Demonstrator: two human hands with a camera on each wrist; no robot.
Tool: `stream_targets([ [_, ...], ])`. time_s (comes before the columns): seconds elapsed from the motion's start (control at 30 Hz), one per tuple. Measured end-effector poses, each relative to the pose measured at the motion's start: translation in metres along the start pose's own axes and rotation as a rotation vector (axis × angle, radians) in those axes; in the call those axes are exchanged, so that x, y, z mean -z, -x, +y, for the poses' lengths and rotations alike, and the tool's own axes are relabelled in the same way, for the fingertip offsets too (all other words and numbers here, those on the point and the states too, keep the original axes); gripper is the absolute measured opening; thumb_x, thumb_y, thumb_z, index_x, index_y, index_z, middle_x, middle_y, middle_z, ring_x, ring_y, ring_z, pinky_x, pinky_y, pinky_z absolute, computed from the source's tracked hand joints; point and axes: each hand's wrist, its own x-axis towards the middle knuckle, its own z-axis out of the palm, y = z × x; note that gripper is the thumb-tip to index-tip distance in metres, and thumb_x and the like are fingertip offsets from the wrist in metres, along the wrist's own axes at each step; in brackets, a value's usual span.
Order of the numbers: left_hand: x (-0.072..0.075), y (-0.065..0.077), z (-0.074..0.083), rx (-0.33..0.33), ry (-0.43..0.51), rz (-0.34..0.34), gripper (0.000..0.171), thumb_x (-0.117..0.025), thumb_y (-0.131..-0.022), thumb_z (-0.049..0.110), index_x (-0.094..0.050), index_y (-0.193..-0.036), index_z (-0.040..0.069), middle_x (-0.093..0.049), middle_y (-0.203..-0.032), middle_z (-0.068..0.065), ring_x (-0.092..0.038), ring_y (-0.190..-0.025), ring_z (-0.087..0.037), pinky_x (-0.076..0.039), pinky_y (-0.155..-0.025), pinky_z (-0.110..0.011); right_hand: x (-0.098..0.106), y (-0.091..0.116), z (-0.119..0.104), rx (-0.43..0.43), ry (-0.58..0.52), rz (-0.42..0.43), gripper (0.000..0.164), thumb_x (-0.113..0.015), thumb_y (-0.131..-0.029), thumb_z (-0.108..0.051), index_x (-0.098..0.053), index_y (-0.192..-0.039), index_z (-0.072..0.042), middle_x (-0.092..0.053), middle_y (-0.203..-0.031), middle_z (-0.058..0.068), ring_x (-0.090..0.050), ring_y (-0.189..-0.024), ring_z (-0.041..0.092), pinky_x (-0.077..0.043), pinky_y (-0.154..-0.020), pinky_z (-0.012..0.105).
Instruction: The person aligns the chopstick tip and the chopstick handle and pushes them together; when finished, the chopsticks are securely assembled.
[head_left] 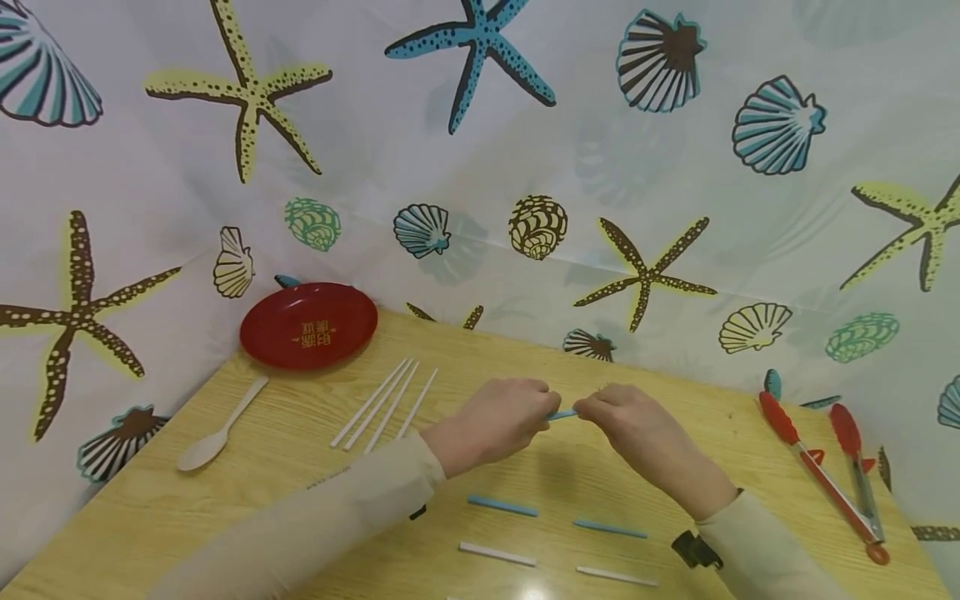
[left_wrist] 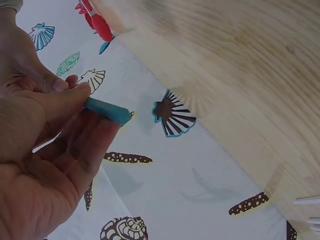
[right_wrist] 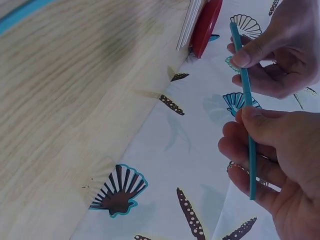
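Both hands hold a slim blue chopstick (right_wrist: 246, 85) above the table, and a seam shows around its middle, between the hands. My left hand (head_left: 506, 421) pinches one end part between thumb and fingers; in the left wrist view the squared blue end (left_wrist: 109, 110) sticks out past the fingertips. The thumb and fingers of my right hand (head_left: 645, 437) grip the other part, whose narrower tip shows below that hand in the right wrist view. On the table below the hands lie two short blue chopstick pieces (head_left: 502, 506) and two short white pieces (head_left: 497, 553).
Several long white chopsticks (head_left: 385, 406) lie left of the hands. Behind them is a red oval plate (head_left: 262, 337), with a pale spoon (head_left: 206, 450) in front. Red-tipped tongs (head_left: 836, 492) lie at the right. A shell-patterned curtain (head_left: 495, 158) borders the table's back.
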Motion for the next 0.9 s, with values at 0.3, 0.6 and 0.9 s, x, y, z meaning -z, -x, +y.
stream_targets([
  [0.3,-0.006,0.009,-0.015,0.039,0.529,-0.074,0.005,-0.072,-0.092,0.009,-0.070,-0.094,0.005,-0.066,-0.076,0.002,-0.059,-0.061,-0.006,-0.050,-0.061,-0.021,-0.001,-0.008,-0.002,0.092,0.007,0.045,0.041,-0.082,-0.070,0.014,-0.071,-0.104,-0.006,-0.067,-0.104,0.005,-0.063,-0.100,0.023,-0.053,-0.085,0.032],
  [0.6,-0.019,0.033,-0.044,0.291,1.094,-0.115,0.004,-0.072,-0.090,0.002,-0.068,-0.089,0.001,-0.066,-0.075,-0.010,-0.066,-0.060,-0.024,-0.059,-0.059,-0.041,-0.007,-0.008,-0.003,0.056,-0.075,0.068,0.027,-0.082,-0.076,0.005,-0.071,-0.098,-0.006,-0.067,-0.098,0.002,-0.064,-0.092,0.018,-0.054,-0.078,0.027],
  [0.9,-0.037,0.061,-0.081,0.501,1.243,-0.096,0.011,-0.069,-0.091,0.000,-0.066,-0.100,-0.007,-0.065,-0.086,-0.016,-0.064,-0.067,-0.023,-0.059,-0.062,-0.038,-0.004,0.017,-0.015,-0.143,-0.393,-0.355,0.014,-0.077,-0.086,-0.008,-0.074,-0.099,-0.008,-0.070,-0.093,0.001,-0.063,-0.077,0.005,-0.053,-0.066,0.022],
])
